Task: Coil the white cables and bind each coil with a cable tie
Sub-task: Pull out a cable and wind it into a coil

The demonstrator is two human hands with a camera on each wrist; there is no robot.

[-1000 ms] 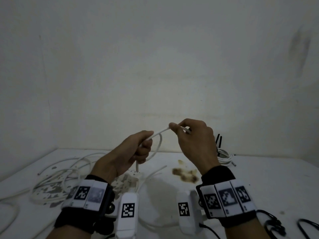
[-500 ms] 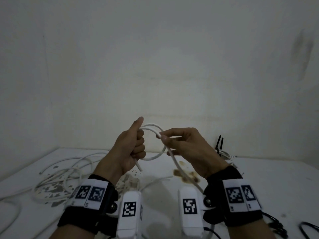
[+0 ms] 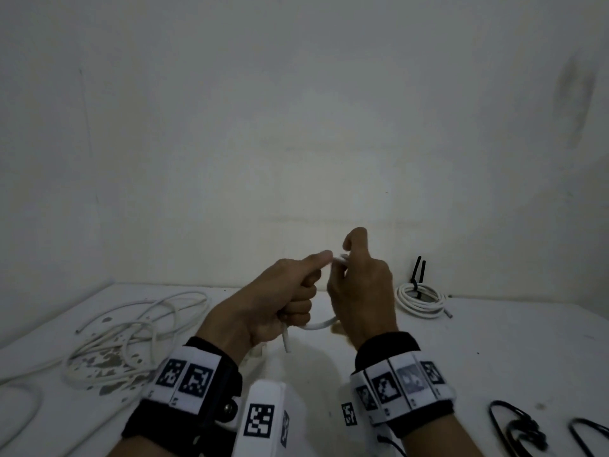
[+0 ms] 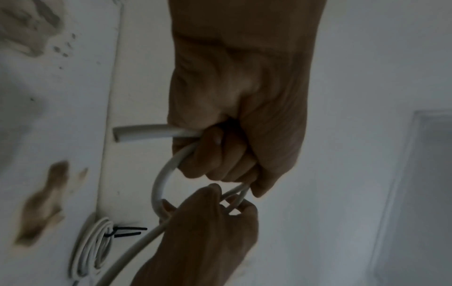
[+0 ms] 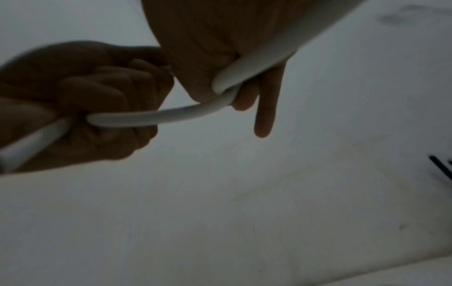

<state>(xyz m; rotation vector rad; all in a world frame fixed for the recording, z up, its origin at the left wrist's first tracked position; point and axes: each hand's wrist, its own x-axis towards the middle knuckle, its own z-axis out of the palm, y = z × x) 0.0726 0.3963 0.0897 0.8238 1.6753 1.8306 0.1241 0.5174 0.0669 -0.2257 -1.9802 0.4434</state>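
Note:
My left hand [image 3: 296, 288] is a fist gripping a small loop of white cable [image 3: 319, 324] above the table, thumb on top. The cable's cut end [image 3: 287, 343] pokes out below the fist. My right hand [image 3: 354, 278] sits right against it and pinches the cable at the loop's top. In the left wrist view the loop [image 4: 160, 180] curves from the left hand [image 4: 234, 120] into the right hand [image 4: 215, 218]. The right wrist view shows the cable [image 5: 171, 114] running from the right hand [image 5: 210, 58], index finger extended, to the left hand [image 5: 93, 100].
A bound white coil [image 3: 420, 300] with a black tie [image 3: 418, 272] lies at the back right, by the wall. Loose white cables [image 3: 131, 328] sprawl over the stained table [image 3: 494, 341] on the left. Black loops [image 3: 519, 427] lie at the front right.
The right hand swung the cable round into a loop and came in against the left hand. The left hand kept its grip and tilted its thumb over the top.

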